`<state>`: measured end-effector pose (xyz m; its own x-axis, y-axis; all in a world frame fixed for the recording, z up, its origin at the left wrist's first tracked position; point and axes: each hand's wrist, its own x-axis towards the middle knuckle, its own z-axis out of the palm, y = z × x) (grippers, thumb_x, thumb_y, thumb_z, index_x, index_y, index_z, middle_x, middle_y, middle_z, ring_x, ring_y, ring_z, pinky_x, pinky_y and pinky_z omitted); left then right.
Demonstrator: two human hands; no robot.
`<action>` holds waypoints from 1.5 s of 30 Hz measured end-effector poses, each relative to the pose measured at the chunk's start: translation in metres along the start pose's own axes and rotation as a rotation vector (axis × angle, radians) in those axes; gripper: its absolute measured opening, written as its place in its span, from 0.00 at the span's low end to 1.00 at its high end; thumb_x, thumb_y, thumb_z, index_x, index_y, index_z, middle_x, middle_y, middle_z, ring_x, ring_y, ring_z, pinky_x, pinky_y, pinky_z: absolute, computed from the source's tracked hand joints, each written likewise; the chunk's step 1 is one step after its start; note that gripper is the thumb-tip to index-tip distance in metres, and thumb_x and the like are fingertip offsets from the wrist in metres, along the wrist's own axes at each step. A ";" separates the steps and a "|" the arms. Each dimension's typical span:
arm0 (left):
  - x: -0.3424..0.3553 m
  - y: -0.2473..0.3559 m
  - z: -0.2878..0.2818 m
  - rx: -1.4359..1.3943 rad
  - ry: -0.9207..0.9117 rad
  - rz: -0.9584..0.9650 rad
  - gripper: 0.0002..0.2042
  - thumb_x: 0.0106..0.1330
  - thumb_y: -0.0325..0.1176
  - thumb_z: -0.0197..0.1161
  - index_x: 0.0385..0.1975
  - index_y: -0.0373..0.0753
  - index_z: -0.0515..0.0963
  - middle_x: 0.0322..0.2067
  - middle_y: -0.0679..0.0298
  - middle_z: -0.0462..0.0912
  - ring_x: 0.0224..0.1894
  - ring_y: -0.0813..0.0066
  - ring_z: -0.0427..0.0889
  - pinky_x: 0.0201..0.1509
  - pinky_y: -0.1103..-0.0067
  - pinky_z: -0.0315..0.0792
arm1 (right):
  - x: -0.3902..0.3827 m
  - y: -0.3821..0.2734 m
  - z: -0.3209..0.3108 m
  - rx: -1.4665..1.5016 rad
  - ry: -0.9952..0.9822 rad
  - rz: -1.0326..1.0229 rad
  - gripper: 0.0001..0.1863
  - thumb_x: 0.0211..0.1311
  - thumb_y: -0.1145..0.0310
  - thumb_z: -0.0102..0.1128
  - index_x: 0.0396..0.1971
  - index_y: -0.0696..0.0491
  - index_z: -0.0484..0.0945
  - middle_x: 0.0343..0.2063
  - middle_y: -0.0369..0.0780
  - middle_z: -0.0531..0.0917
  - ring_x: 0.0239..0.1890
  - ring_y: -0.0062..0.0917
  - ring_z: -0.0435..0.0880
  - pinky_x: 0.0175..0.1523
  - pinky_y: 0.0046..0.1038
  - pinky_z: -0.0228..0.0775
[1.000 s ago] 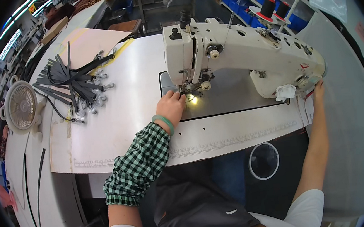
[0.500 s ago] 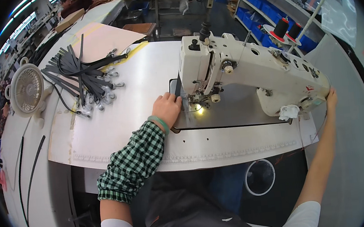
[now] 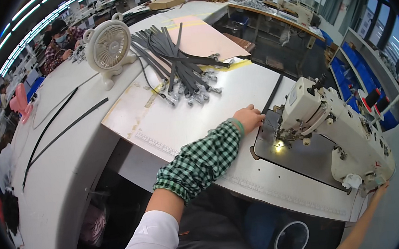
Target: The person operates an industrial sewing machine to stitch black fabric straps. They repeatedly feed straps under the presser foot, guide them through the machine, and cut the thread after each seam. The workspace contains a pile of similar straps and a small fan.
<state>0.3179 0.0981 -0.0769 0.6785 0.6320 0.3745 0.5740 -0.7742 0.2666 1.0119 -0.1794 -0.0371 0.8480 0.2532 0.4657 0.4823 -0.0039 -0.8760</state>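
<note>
My left hand (image 3: 249, 119) is closed on a dark grey strap (image 3: 274, 93), just left of the needle area of a white sewing machine (image 3: 320, 108). The strap stands out from my fingers, slanting away across the table beside the machine head. A small lamp (image 3: 278, 143) glows by the needle. My right hand (image 3: 381, 190) reaches to the machine's right end and touches it there; its fingers are mostly hidden. Up the table, left of the machine, lies a pile of dark straps (image 3: 179, 64) with metal clasps wrapped in clear plastic.
A white fan (image 3: 109, 44) stands left of the strap pile. Two loose black strips (image 3: 68, 132) lie on the side table. Thread spools (image 3: 371, 99) stand behind the machine, near shelves of blue bins (image 3: 354, 64). A co-worker (image 3: 59, 44) sits at the far left.
My view has swung left, so the machine and both hands appear farther right. The left hand stays on the strap beside the needle, and the right stays at the machine's end.
</note>
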 end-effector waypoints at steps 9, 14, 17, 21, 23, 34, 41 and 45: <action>-0.170 -0.137 -0.136 0.649 0.105 -0.600 0.08 0.49 0.24 0.55 0.28 0.41 0.77 0.36 0.65 0.76 0.41 0.65 0.72 0.40 0.71 0.67 | -0.156 -0.086 0.044 -0.154 0.036 -0.232 0.21 0.65 0.54 0.35 0.42 0.55 0.70 0.27 0.33 0.74 0.24 0.17 0.68 0.27 0.17 0.58; -0.134 -0.047 -0.136 0.350 0.115 -0.526 0.04 0.51 0.28 0.55 0.25 0.38 0.70 0.24 0.59 0.75 0.28 0.61 0.76 0.30 0.70 0.70 | -0.339 -0.193 0.110 0.035 -0.689 -0.208 0.15 0.65 0.61 0.42 0.28 0.56 0.71 0.17 0.30 0.70 0.16 0.08 0.59 0.22 0.13 0.47; -0.114 0.033 -0.125 -0.581 -0.082 -0.488 0.12 0.61 0.37 0.53 0.21 0.35 0.71 0.18 0.63 0.77 0.14 0.77 0.75 0.18 0.82 0.67 | -0.415 -0.227 0.137 0.301 -1.103 0.023 0.15 0.64 0.64 0.42 0.35 0.59 0.75 0.25 0.36 0.78 0.15 0.08 0.62 0.21 0.13 0.54; -0.108 0.091 -0.103 -1.541 -0.384 -0.574 0.10 0.61 0.36 0.55 0.28 0.34 0.75 0.18 0.69 0.74 0.12 0.87 0.67 0.14 0.89 0.59 | -0.495 -0.257 0.168 0.778 -1.704 0.655 0.24 0.66 0.56 0.34 0.48 0.62 0.64 0.34 0.43 0.78 0.12 0.11 0.59 0.17 0.14 0.54; -0.095 0.084 -0.077 -1.490 -0.416 -0.503 0.08 0.60 0.34 0.57 0.31 0.34 0.76 0.16 0.74 0.67 0.12 0.89 0.55 0.14 0.88 0.48 | -0.511 -0.248 0.164 0.862 -1.858 0.844 0.21 0.66 0.58 0.35 0.44 0.62 0.66 0.31 0.43 0.78 0.12 0.11 0.59 0.17 0.13 0.54; -0.073 0.010 -0.030 -0.834 0.330 -0.723 0.18 0.52 0.26 0.58 0.44 0.31 0.67 0.36 0.56 0.71 0.25 0.75 0.72 0.27 0.82 0.69 | -0.520 -0.213 0.111 0.442 -1.877 0.393 0.11 0.64 0.65 0.44 0.29 0.56 0.73 0.25 0.33 0.80 0.22 0.09 0.68 0.27 0.14 0.60; -0.079 0.052 -0.008 0.102 0.013 0.034 0.28 0.49 0.26 0.55 0.53 0.26 0.59 0.56 0.44 0.56 0.59 0.52 0.57 0.60 0.72 0.58 | -0.522 -0.215 0.116 0.549 -1.799 0.472 0.13 0.63 0.63 0.45 0.31 0.59 0.72 0.24 0.36 0.79 0.30 0.15 0.77 0.39 0.17 0.66; -0.035 0.053 0.013 0.075 -0.038 0.127 0.23 0.52 0.25 0.52 0.50 0.26 0.62 0.56 0.47 0.58 0.58 0.55 0.59 0.59 0.73 0.59 | -0.510 -0.225 0.123 0.346 -1.754 0.181 0.10 0.58 0.63 0.52 0.29 0.56 0.74 0.29 0.38 0.78 0.28 0.20 0.77 0.34 0.19 0.68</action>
<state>0.3308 0.0354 -0.0867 0.7638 0.5310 0.3669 0.5141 -0.8442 0.1515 0.4439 -0.1883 -0.0925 -0.4295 0.8986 -0.0896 0.1612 -0.0214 -0.9867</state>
